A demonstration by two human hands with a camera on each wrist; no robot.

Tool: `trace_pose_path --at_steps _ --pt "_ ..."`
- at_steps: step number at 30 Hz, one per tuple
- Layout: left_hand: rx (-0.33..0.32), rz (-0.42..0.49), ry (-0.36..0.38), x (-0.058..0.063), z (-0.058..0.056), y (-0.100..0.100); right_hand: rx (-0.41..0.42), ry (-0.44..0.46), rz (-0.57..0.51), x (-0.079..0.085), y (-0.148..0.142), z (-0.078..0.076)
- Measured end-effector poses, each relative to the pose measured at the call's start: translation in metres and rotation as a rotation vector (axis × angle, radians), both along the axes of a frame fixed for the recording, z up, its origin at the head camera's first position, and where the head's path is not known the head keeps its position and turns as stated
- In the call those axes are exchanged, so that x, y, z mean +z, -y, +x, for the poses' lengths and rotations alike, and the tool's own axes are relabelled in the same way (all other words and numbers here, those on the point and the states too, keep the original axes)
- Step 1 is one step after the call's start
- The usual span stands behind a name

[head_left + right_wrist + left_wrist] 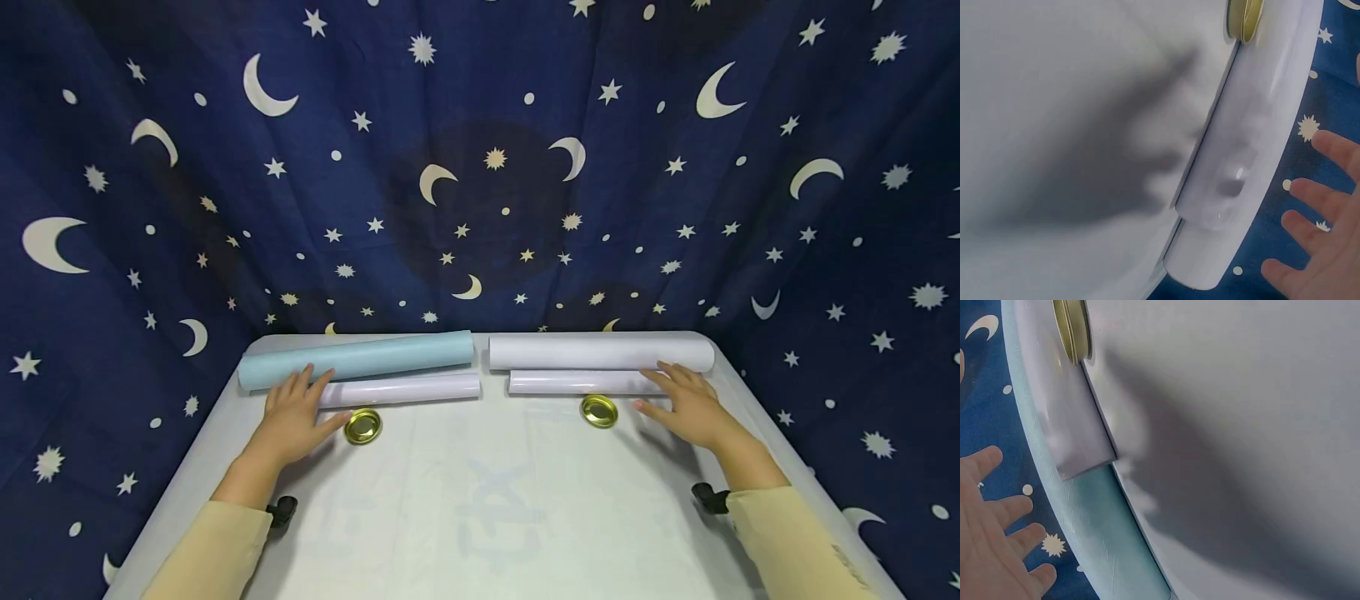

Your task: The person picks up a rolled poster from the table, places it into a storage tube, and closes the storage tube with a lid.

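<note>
My left hand (292,421), fingers spread, hovers over the left ends of a light blue roll (360,358) and a thinner glossy white roll (405,389). Its thumb points at a small round gold lid (363,426). On the other side my right hand (690,408) is also spread, its fingertips over the right ends of a thick white roll (592,353) and a thinner glossy white roll (585,382). A second gold lid (599,411) lies left of the right thumb. Both wrist views show the left palm (985,544) and right palm (1329,250) holding nothing.
The rolls lie along the far edge of a white-covered table (480,500). Behind it hangs a dark blue curtain (480,100) with moons and stars, which also runs down both sides. A black wrist strap mount (282,511) shows at the left sleeve.
</note>
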State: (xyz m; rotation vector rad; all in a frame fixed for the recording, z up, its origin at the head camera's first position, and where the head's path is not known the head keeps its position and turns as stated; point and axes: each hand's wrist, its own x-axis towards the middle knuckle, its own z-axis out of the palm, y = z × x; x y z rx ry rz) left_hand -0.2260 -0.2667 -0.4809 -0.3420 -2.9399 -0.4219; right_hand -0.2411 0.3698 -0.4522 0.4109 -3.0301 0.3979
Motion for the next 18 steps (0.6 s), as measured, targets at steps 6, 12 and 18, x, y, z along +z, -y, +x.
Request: trace_pose_path --at_steps 6,12,18 --pt "-0.014 0.02 0.0 -0.001 -0.014 -0.007 0.016 -0.03 -0.03 -0.001 0.006 -0.008" --pt "-0.024 0.034 -0.005 0.006 -0.026 -0.013 0.031 -0.086 -0.088 -0.002 0.009 -0.017" --pt "-0.044 0.037 0.008 0.015 -0.042 -0.016 0.045 -0.128 -0.119 -0.004 0.012 -0.026"
